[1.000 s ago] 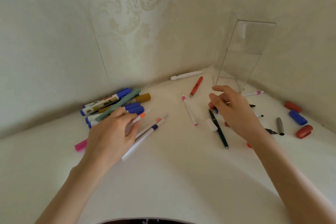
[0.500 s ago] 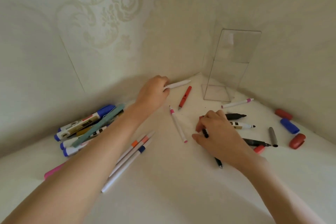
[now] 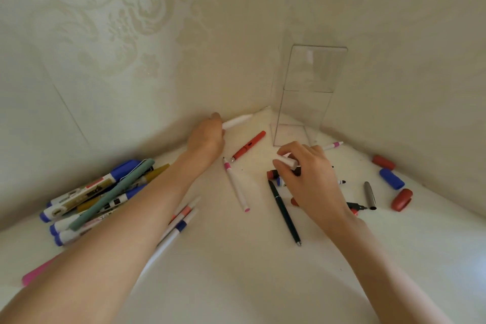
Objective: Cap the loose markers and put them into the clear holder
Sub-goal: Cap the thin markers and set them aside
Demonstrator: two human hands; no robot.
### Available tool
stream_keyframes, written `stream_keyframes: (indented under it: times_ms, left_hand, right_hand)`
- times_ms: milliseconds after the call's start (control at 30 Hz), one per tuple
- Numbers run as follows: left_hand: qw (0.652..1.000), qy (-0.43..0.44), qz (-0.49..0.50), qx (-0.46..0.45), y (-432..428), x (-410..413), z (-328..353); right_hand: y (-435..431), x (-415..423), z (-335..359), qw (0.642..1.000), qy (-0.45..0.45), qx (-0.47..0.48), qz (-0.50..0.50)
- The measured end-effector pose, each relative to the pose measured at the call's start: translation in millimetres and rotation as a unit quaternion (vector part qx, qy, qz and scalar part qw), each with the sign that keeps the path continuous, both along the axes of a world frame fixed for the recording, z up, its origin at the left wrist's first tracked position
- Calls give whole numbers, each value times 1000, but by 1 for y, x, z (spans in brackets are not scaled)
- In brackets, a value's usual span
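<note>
White table [image 3: 236, 284] set in a wallpapered corner, clear holder [image 3: 302, 113] upright at the back of the corner, nothing visible inside it. Left hand [image 3: 207, 139] reaches to the back wall, fingers curled onto the near end of a white marker [image 3: 238, 121] that lies along the wall base just left of the holder; grip looks closed on it but the fingertips are hidden, marker seems to be on the table. Right hand [image 3: 310, 181] hovers over the scatter in front of the holder, thumb and fingers pinching a small white cap [image 3: 286, 162], other fingers loosely bent. Pile of thick markers [image 3: 100, 197] far left by the wall, mostly blue-capped, one teal pen across them. Between the hands: red pen [image 3: 248, 146], thin pink-tipped marker [image 3: 236, 188], dark green pen [image 3: 284, 212]. Right side: grey cap [image 3: 370, 196], blue cap [image 3: 391, 179], two red caps [image 3: 401, 200] near the wall.
</note>
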State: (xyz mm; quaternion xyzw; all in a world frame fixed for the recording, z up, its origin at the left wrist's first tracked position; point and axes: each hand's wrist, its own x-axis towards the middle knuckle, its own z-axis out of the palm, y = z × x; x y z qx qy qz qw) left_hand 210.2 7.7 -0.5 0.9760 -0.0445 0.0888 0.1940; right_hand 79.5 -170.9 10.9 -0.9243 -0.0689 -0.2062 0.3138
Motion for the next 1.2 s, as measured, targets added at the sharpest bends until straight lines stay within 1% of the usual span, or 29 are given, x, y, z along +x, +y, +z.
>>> stream_keyframes:
  times_ms: [33,67,100,133,167,200,233,300,400,567,633,667,700,767,800,867,900,933,967,1033,1133,1200]
  left_hand:
    - [999,15,-10,-49,3,-11,7]
    - [994,23,-29,-104,7,-25,14]
    - [987,21,-45,-155,11,-41,21]
    - [979,12,-56,-195,14,-60,27]
    - [973,-2,-68,-221,18,-81,32]
    - [968,-24,-83,-236,21,-101,34]
    - [964,-51,-102,-240,24,-120,34]
    - [953,-107,-142,-246,27,-148,27]
    - [941,-139,-166,-261,27,-164,15]
    - [948,-135,-164,-238,26,-166,7]
    - [950,-137,-166,-229,27,-166,4]
    - [950,-137,-163,-227,27,-165,3]
    - [951,-137,-161,-226,28,-166,2]
    - [955,-131,-156,-215,28,-166,2]
    - [957,-130,-154,-207,28,-166,2]
    - [960,-135,-151,-192,28,-169,3]
    - [960,-131,-153,-193,27,-170,4]
    - [958,-121,-159,-204,25,-172,5]
    - [955,-109,-164,-223,24,-173,7]
    - [950,-91,-163,-252,20,-176,9]
    - [950,-101,-144,-258,17,-182,9]
    - [952,-112,-135,-252,18,-185,9]
  right_hand:
    - [-1,1,1,997,31,70,6]
    - [-2,1,3,984,66,166,23]
    - [-3,2,5,955,93,275,51]
    - [-4,2,6,917,110,377,77]
    - [-5,2,7,875,121,459,99]
    - [-6,2,9,836,131,518,122]
    - [-6,1,10,806,140,556,144]
    - [-4,-1,12,770,159,588,191]
    - [1,-4,13,748,176,588,252]
    - [1,-5,11,738,175,589,278]
    - [-1,-4,10,746,174,581,276]
    - [-1,-4,11,755,173,569,276]
    - [-1,-4,11,767,173,553,275]
    - [-2,-5,14,804,163,503,272]
    - [-1,-7,15,831,150,464,268]
    - [1,-13,17,898,99,350,248]
    - [3,-15,18,920,73,302,238]
    - [6,-17,18,928,53,285,232]
    - [10,-19,18,926,37,300,228]
    - [17,-21,16,907,18,364,213]
    - [31,-23,12,883,17,436,175]
    - [39,-26,11,870,15,466,159]
